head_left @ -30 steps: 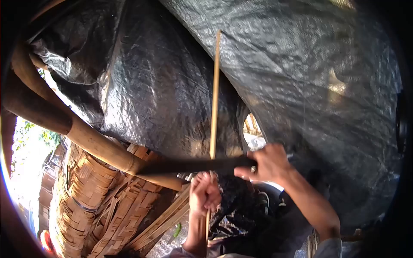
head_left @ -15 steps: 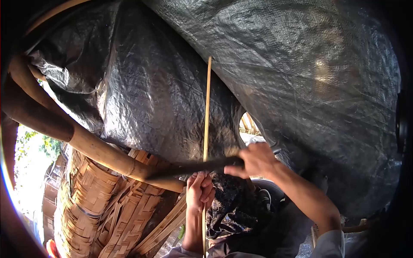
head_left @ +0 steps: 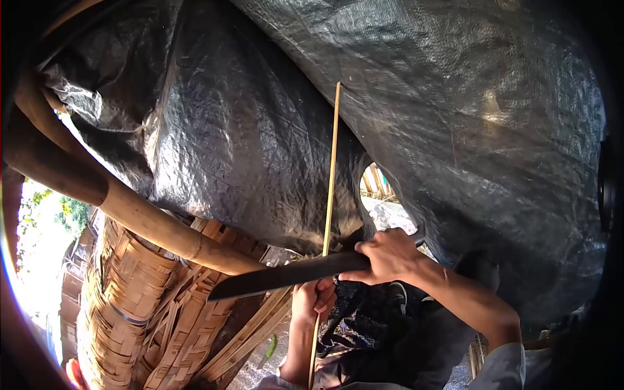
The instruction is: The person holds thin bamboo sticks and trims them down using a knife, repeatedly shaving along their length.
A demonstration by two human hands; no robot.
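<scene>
My right hand [head_left: 390, 257] is closed around the handle of a machete [head_left: 286, 276], whose dark, broad blade points left. The blade crosses in front of a long, thin bamboo strip [head_left: 331, 188] just above my left hand [head_left: 313, 299]. My left fingers are wrapped around that strip, which stands nearly upright, leaning slightly right at its top. Its lower end runs down past my wrist toward my lap. Whether the edge touches the strip, I cannot tell. Most of the machete handle is hidden inside my right hand.
Black plastic sheeting [head_left: 227, 143] hangs in front, with another sheet [head_left: 468, 130] at the right. A thick bamboo pole [head_left: 156, 227] slants in from the left. Below it stand rolled woven bamboo mats [head_left: 127, 296] and split bamboo strips [head_left: 253, 335].
The machete has come down a little and its blurred blade is now sharp. Both hands have shifted slightly right and down, and the bamboo strip's top now leans further right.
</scene>
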